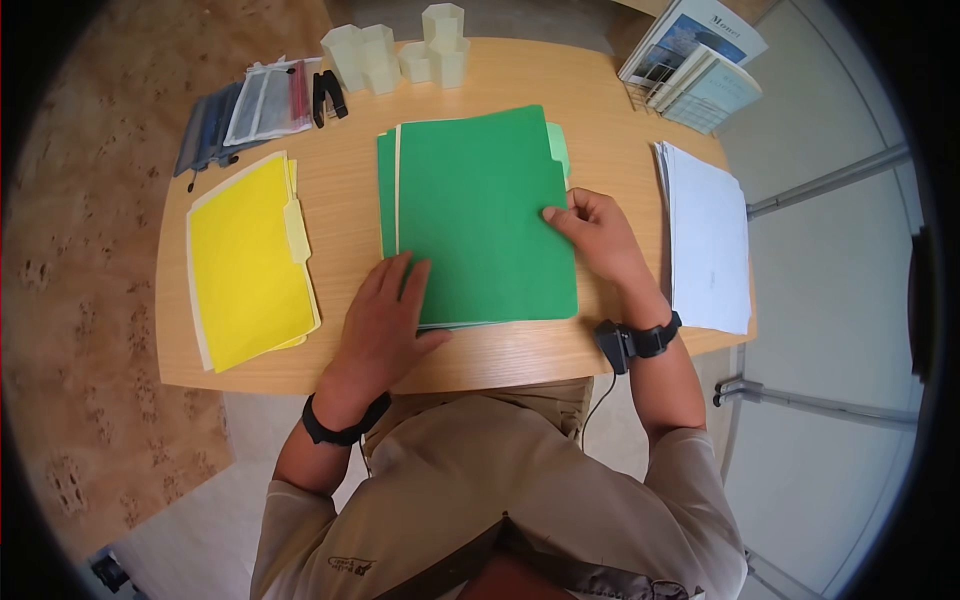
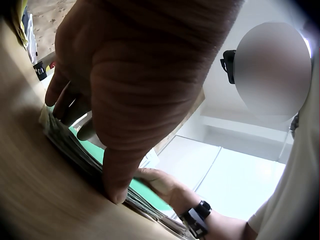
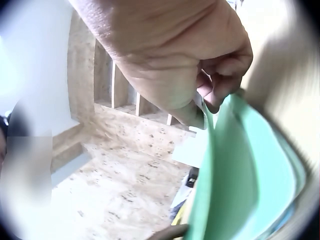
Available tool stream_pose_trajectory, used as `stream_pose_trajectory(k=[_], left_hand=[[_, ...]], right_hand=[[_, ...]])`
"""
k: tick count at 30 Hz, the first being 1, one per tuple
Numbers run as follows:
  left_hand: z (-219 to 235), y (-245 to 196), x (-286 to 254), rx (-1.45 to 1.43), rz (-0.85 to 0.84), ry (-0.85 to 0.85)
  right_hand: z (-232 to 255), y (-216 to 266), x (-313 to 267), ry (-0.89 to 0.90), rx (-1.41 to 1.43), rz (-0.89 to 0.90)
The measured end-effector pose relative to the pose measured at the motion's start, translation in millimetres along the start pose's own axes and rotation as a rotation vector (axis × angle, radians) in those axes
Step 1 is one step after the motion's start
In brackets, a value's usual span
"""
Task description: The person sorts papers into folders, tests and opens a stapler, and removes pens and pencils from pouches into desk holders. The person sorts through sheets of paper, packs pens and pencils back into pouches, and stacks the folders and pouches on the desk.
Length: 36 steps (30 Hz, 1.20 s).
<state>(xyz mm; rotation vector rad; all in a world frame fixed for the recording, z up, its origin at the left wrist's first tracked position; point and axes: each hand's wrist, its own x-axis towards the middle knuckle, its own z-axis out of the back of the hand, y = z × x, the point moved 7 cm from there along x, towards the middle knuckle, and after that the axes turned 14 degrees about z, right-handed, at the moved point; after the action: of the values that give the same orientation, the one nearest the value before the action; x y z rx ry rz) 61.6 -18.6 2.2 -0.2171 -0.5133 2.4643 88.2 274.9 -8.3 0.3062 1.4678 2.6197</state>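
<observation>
A stack of green folders (image 1: 485,220) lies mid-table, with a cream edge along its left side and a light green tab at the right. The right hand (image 1: 603,238) pinches the top folder's right edge between thumb and fingers; in the right wrist view that green folder (image 3: 202,195) stands lifted from the layers below. At the stack's lower left corner rests the left hand (image 1: 385,320), fingers extended over the edge. In the left wrist view its thumb (image 2: 115,185) touches the side of the stack.
Yellow folders (image 1: 250,265) lie on the left and white papers (image 1: 705,240) on the right. Behind are zip pouches (image 1: 270,105), a black stapler-like object (image 1: 327,97), cream hexagonal holders (image 1: 375,60) and booklets in a rack (image 1: 700,85).
</observation>
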Motion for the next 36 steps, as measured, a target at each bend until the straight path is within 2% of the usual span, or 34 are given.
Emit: stream_pose_trajectory(k=[2,3,5,7,8,10,11,12,13,14,15,17,18,22,24,25,27,28,30,36], left_hand=[[0,-2,-2,0.018,-0.007,-0.004],[2,-6,-2,0.034,0.005,-0.014],[2,-12,0,0.054,0.002,-0.019],[11,-20,0,0.049,-0.062,-0.208],[11,-21,0,0.052,-0.076,-0.203],[1,4,4,0.004,0.22,-0.028],[13,2,2,-0.043,0.118,-0.13],[14,6,1,-0.043,0.116,-0.128],[12,15,0,-0.109,0.186,-0.093],[9,23,0,-0.176,0.259,-0.061],[8,23,0,-0.179,0.264,-0.066],[14,18,-4,-0.287,0.205,-0.182],[13,18,-5,-0.289,0.208,-0.184],[13,17,-4,-0.27,0.192,-0.183],[15,14,-4,-0.25,0.173,-0.199],[15,14,-4,-0.248,0.169,-0.196],[15,13,-4,-0.247,0.165,-0.195],[15,13,-4,-0.253,0.168,-0.201],[15,13,-5,-0.262,0.173,-0.206],[16,13,-4,-0.271,0.177,-0.202]], right_hand=[[-13,33,-4,0.067,0.478,-0.092],[-18,44,-5,0.063,0.482,-0.094],[-31,70,-4,0.011,0.909,-0.07],[-34,92,-5,0.049,0.92,-0.06],[-36,99,-6,0.1,0.927,-0.052],[-29,90,-2,0.095,0.858,-0.016],[-16,70,2,0.001,0.507,0.047],[-4,57,4,-0.087,0.155,0.106],[0,47,3,-0.085,0.153,0.108],[7,37,2,-0.086,-0.087,0.106],[11,31,3,-0.087,-0.326,0.105],[2,11,2,-0.057,-0.35,0.054],[1,2,0,-0.037,-0.373,-0.002],[-3,17,2,-0.073,-0.405,0.049],[-13,22,4,0.051,-0.389,-0.079],[-19,20,3,0.049,-0.388,-0.078],[-17,25,1,-0.118,-0.631,0.053],[-16,27,2,-0.118,-0.63,0.054],[-18,20,4,-0.013,-0.613,-0.089],[-9,0,14,-0.017,-0.582,-0.105]])
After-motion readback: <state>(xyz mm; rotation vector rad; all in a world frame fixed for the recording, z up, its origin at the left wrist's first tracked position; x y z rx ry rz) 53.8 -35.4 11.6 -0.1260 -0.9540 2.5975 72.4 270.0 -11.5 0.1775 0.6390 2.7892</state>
